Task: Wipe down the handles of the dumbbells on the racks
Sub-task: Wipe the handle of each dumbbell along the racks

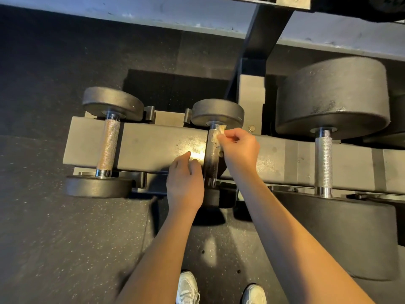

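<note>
- Right hand [238, 148] pinches a crumpled cloth [217, 136] between thumb and fingertips and presses it on the far end of the middle handle [211, 160], just under the far weight head.
- Left hand [185, 185] sits low beside the same handle, fingers curled down onto the rack beam [153, 145]. Cannot tell whether it grips the handle or only steadies against it.
- Head view: three dumbbells lie across the beam, so the task's handles are here, on the bottom rack.
- Left handle [108, 145] and right handle [323, 159] are bare, with no hand on them. Nothing shows whether either has been wiped.
- Near part of the middle handle is in shadow between the two hands; its condition is unreadable.
- Judgement: one handle is in hand, with the cloth covering only its far end, so the near stretch is likely left.
- An upper shelf [153, 18] crosses the top; its contents are mostly out of frame, so more may remain.
- White shoes [187, 288] are on the rubber floor below.
</note>
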{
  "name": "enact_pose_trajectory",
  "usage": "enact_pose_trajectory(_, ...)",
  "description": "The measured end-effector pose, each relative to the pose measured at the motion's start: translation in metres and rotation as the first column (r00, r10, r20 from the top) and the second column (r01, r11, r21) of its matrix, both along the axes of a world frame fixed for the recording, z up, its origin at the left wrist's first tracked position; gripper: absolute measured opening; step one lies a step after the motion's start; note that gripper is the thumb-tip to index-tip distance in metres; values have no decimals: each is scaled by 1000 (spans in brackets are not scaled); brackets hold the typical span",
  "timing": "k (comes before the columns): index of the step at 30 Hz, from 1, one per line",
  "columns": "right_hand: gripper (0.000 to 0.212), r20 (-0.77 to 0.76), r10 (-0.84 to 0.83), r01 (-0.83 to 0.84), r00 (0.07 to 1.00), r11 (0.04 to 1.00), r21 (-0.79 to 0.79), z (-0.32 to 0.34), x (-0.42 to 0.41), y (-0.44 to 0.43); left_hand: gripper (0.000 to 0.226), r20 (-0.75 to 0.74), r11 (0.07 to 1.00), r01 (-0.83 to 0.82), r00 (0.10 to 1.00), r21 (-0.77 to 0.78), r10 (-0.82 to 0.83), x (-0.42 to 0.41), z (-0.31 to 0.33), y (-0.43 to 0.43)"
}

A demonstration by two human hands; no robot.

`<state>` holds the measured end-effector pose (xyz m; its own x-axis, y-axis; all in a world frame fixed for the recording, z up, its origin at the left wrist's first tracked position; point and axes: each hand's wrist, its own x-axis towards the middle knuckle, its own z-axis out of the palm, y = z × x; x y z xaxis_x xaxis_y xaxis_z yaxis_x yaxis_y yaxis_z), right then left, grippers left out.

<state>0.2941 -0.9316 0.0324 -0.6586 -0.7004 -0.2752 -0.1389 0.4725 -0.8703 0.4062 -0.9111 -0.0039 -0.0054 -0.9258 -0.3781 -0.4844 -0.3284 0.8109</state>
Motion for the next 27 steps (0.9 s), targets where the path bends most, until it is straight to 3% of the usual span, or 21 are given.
enact_pose_trajectory(8, 15, 14, 104, -105, 994, 986, 131, -4, 17, 42, 45, -3, 1000, 25, 1000, -13, -25, 0, -2, 0)
enact_pose_trajectory(13, 11, -135, 9, -8, 991, 1000, 5, -7, 12, 6, 49, 1, 999, 37, 999, -16, -37, 0, -1, 1)
enact_pose_trajectory(17, 10, -163, -42, 39, 986, 999, -22, -11, 7, -11, 55, 29, 998, 56, 998, -24, -55, 1, -1, -1)
enact_pose_trajectory(21, 9, -140, 66, -66, 988, 998, 9, -19, 13, 18, 47, 37, 997, 63, 997, -32, -62, 2, -3, -1)
enact_pose_trajectory(27, 4, -237, 226, -224, 945, 974, 35, -18, 16, 49, 45, 23, 997, 62, 998, -49, -61, 2, -4, -1)
